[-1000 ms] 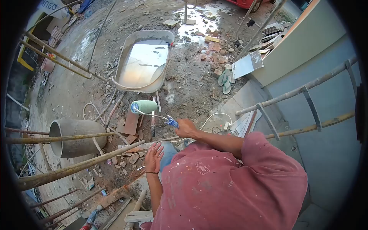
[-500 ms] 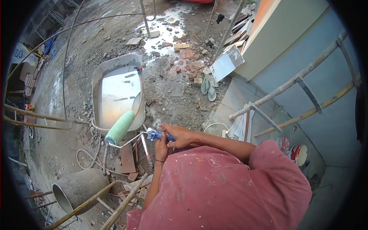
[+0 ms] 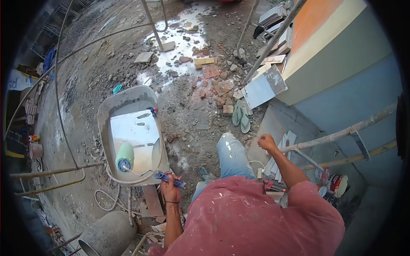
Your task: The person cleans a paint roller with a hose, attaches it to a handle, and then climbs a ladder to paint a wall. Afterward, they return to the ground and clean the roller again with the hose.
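My left hand is wrapped round the blue, paint-smeared handle of a paint roller. Its pale green sleeve points away from me and overlaps the near part of a grey wheelbarrow. A white board lies inside the wheelbarrow's tray. Out to my right, clear of the roller, my right hand has its fingers curled in with nothing seen in them. Behind that hand, a wooden ladder leans low along the wall.
Green flip-flops and a grey-white panel lie ahead on the right. Broken bricks are scattered over rough ground. Paint cans stand by the wall at right. A grey drum is at lower left, and scaffold poles rise ahead.
My right hand has let go of the roller handle and swung out to the right. The left hand keeps the roller, now lower over the wheelbarrow. My leg has come into view.
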`<state>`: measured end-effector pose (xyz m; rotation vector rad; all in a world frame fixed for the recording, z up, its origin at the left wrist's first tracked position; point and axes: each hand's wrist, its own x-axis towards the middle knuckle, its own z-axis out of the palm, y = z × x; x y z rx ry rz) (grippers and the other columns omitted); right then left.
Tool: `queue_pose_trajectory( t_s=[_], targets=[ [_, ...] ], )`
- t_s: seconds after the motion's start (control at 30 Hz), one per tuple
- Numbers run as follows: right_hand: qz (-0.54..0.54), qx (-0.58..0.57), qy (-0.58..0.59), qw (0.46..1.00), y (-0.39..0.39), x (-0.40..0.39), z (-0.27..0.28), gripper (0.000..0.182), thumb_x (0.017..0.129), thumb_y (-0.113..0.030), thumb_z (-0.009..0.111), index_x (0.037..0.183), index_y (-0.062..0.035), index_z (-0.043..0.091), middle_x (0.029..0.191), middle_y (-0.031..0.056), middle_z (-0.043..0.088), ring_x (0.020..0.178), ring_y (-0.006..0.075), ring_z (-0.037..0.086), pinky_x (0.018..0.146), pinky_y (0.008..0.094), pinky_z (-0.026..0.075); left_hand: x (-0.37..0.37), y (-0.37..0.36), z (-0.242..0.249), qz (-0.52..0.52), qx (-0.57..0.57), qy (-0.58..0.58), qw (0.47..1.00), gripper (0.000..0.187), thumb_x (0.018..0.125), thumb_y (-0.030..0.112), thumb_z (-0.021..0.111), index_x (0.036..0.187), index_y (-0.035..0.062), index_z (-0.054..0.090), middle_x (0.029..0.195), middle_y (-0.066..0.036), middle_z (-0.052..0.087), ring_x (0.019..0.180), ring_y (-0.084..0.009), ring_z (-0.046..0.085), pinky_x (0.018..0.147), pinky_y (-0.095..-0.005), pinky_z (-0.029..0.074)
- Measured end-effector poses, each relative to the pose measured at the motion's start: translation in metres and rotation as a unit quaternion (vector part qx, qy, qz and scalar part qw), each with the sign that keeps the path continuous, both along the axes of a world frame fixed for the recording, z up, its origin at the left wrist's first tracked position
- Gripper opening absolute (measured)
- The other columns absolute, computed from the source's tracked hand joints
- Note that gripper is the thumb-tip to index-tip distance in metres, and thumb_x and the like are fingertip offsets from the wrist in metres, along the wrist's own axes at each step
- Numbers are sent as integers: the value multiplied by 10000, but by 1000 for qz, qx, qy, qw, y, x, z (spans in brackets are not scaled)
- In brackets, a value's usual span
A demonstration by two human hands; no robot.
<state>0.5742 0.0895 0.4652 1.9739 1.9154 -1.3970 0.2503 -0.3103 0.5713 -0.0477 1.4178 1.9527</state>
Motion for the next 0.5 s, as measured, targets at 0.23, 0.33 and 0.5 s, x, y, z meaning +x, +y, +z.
queue_pose_trajectory(
  t_s=[0.23, 0.33, 0.5],
  targets=[
    [95, 155, -175, 968, 275, -11, -77, 311, 769, -135, 638, 1048, 1, 645, 1046, 253, 672, 1022, 411, 638, 904, 459, 500, -42, 87, -5, 70, -273, 70, 957, 115, 966, 178, 610, 970, 91, 535, 664, 21, 474, 553, -68, 439, 508, -247, 407],
    [99, 186, -188, 959, 398, -32, -116, 528, 787, -116, 600, 1261, 70, 460, 1351, 306, 473, 1220, 442, 500, 1023, 460, 430, -43, 164, -2, 90, -334, 41, 937, 145, 943, 191, 641, 939, 86, 541, 625, 22, 466, 511, -73, 436, 486, -247, 414],
    [74, 258, -213, 940, 533, -40, -178, 857, 771, -105, 614, 1455, 126, 152, 1515, 306, 228, 1354, 446, 360, 1133, 426, 335, -50, 291, 11, 68, -363, -65, 927, 167, 925, 206, 652, 866, 75, 568, 590, 11, 473, 471, -98, 450, 480, -273, 443]
  ],
)
